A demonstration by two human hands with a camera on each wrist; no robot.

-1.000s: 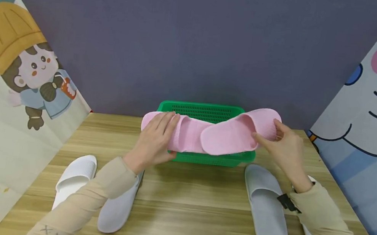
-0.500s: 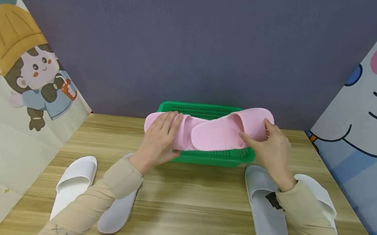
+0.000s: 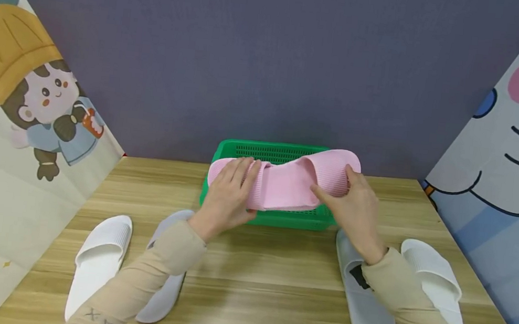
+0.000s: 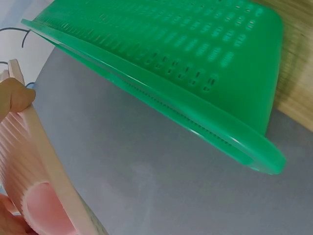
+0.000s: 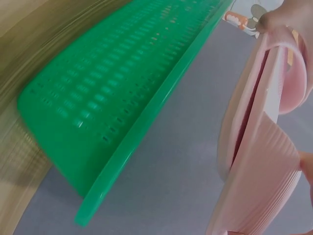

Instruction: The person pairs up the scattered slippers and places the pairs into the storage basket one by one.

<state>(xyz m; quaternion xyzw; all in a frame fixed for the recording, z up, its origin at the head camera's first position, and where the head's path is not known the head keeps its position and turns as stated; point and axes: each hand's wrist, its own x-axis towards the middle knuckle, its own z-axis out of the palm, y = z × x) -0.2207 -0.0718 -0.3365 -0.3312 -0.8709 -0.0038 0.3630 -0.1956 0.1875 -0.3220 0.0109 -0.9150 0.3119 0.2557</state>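
Two pink slippers are held over the green basket, heels overlapping and toes pointing outward. My left hand grips the left pink slipper around its ribbed strap, fingers over the top and thumb below. At the other end, my right hand pinches the right pink slipper by its strap, the thumb at the strap's opening. The right slipper's footbed covers the heel of the left one. In the right wrist view, the soles lie close together with a narrow dark gap between them, beside the basket wall.
On the wooden table lie a white slipper and a grey slipper at left, partly behind my left sleeve. Another grey slipper and white slipper lie at right. A grey-blue wall stands behind the basket.
My right hand has moved left, sliding its pink slipper further over the other one. My left hand has shifted slightly right with its slipper. The right white slipper has come into fuller view.
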